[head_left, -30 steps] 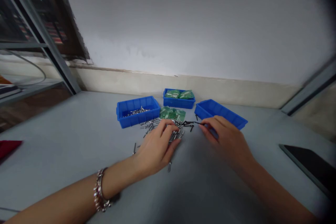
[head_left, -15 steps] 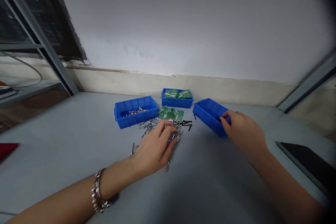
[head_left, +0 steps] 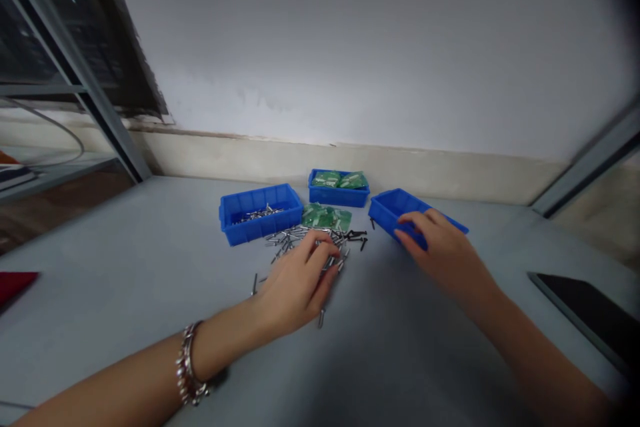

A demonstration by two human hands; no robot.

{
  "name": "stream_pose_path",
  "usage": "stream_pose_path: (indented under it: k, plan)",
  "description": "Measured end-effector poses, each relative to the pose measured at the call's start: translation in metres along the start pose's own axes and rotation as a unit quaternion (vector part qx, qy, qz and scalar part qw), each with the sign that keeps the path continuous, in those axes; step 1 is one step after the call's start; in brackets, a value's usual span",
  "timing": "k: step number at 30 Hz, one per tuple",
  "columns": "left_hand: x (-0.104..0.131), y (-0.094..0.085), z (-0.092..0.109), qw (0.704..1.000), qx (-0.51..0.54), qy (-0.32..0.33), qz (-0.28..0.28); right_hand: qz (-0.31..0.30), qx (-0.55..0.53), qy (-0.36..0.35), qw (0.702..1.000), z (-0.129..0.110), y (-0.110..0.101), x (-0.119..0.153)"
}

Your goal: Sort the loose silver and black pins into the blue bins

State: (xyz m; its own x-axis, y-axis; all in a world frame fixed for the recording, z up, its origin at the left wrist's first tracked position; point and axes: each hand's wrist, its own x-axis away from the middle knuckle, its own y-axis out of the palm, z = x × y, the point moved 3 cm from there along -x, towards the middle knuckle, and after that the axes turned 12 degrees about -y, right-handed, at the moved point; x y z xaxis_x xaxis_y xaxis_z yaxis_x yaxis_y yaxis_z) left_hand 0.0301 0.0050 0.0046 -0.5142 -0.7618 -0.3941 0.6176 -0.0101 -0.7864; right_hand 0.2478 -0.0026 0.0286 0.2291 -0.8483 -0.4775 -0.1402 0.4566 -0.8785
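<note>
My left hand (head_left: pixel 303 280) rests over a pile of silver screws (head_left: pixel 287 238), its fingers curled down into them; what the fingertips grip, if anything, is hidden. My right hand (head_left: pixel 435 243) is in front of the right blue bin (head_left: pixel 387 217), thumb and fingers apart with nothing visible between them. Several black screws (head_left: pixel 356 235) lie at the pile's right side. The left blue bin (head_left: pixel 260 230) holds silver screws. Behind the pile lies a green packet (head_left: pixel 326 217) on the table.
A back blue bin (head_left: pixel 339 197) holds green packets. A dark flat object (head_left: pixel 585 310) lies at the right on the grey table (head_left: pixel 200 267). Something red (head_left: pixel 16 285) is at the left edge. A wall (head_left: pixel 360 67) stands behind the bins.
My right hand has moved left from the right bin's near end, and its fingers have parted from the dark item there. My left hand stays over the pile.
</note>
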Motion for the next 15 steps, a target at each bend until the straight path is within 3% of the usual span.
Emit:
stream_pose_path:
  k: [3,7,10,15]
  plan:
    - [0.000,-0.001,0.000,1.000,0.001,-0.006,0.007,-0.088,-0.167,-0.118,0.975,-0.037,0.005,0.005]
    - [0.001,-0.003,0.001,1.000,0.016,0.002,0.017,-0.169,-0.255,-0.174,0.936,-0.076,0.012,0.019]
    - [0.001,-0.003,0.000,1.000,0.019,0.002,0.021,-0.205,-0.260,-0.188,0.925,-0.085,0.022,0.028]
    - [0.001,-0.003,-0.001,1.000,0.017,0.004,0.022,-0.191,-0.235,-0.206,0.930,-0.084,0.031,0.029]
